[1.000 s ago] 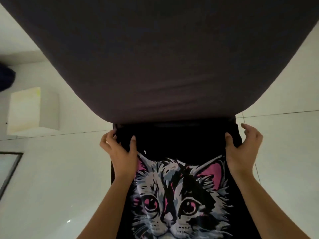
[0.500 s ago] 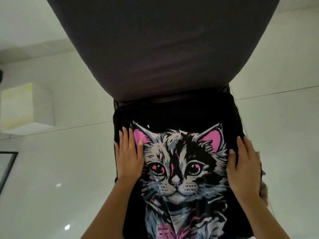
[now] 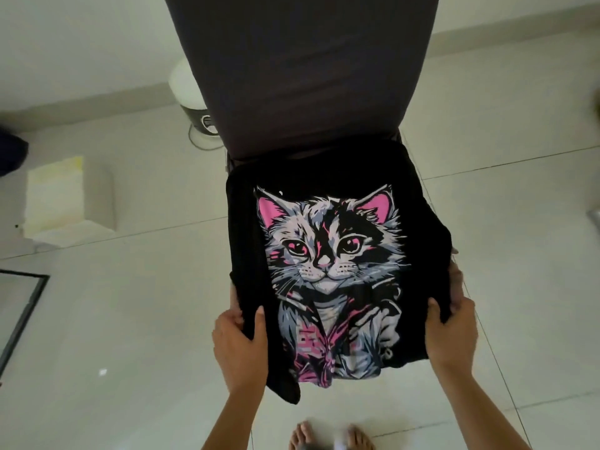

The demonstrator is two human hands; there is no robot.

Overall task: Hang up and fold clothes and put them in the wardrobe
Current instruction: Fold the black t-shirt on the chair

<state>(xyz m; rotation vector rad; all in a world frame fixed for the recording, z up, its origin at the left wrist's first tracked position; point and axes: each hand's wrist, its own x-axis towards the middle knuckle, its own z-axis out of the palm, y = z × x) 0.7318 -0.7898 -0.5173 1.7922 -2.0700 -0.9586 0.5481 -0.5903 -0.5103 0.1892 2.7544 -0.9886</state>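
At the far left, a dark frame (image 3: 24, 303) is seen lying on the tiled floor (image 3: 136, 336), and a white box (image 3: 69, 199) stands beyond it. A white round appliance (image 3: 186, 87) is partly hidden behind a broad surface covered in grey cloth (image 3: 298, 76), which fills the top middle of the view. What that surface belongs to cannot be told.

The left hand (image 3: 238, 349) is clenched on the left edge of a folded black T-shirt (image 3: 324, 254) with a cat print. The thumb is laid on top and the fingers are tucked beneath. The T-shirt is held face up above the floor, just in front of the grey surface. Whether its far edge rests against that surface cannot be told. The right hand (image 3: 451, 332) is closed on the right edge in the same way, thumb over, fingers under. Bare feet (image 3: 331, 433) are visible below.

The folding appears done, so carrying to the wardrobe is judged to be next. A loose flap is seen hanging at the near left corner. If the grip is slackened or the T-shirt is tilted, the layers could slide apart and the fold could be lost. With support at the two sides only, the middle could sag. The far edge could also be snagged on the grey surface as it is drawn away.
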